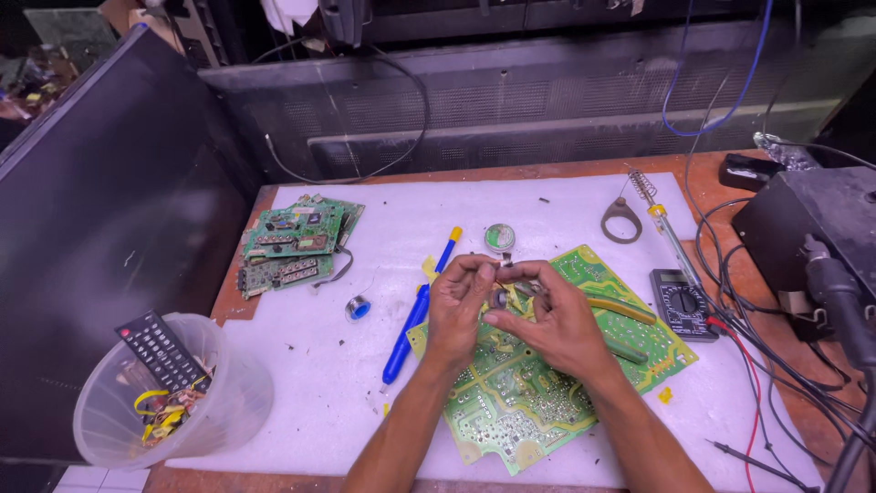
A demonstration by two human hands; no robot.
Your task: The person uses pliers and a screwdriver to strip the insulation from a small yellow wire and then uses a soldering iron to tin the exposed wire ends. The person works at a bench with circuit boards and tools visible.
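1. White sheet-covered wooden worktop [566,196]: crowded toward its right edge with black and red cables [744,361]. An elbow swing could likely snag them and drag gear over.
2. Large green-and-yellow circuit board [520,402], lying solder side up near the front edge of the worktop, under both hands. It lies loose, so pressing or pulling on it could make it slide.
3. Clear plastic tub [173,393] with a black remote and yellow scraps, at the front left corner, partly past the sheet's edge. A knock could tip it.
4. Blue-and-yellow pen-shaped tool [415,315], just left of the board, beside the left wrist. It could roll if nudged.
5. Black multimeter [683,306], right of the board, with its leads trailing toward the front edge. They could catch the right forearm.
6. Left hand [459,306]: fingers curled together, pinching a small dark round part [500,298] from the left.
7. Right hand [552,319]: fingers closed on the same part from the right. The part is held just above the board's far half. The grip is fingertips only, so it could slip and drop among the clutter.
8. Small round solder tin [499,237], just beyond the hands. Easily bumped.
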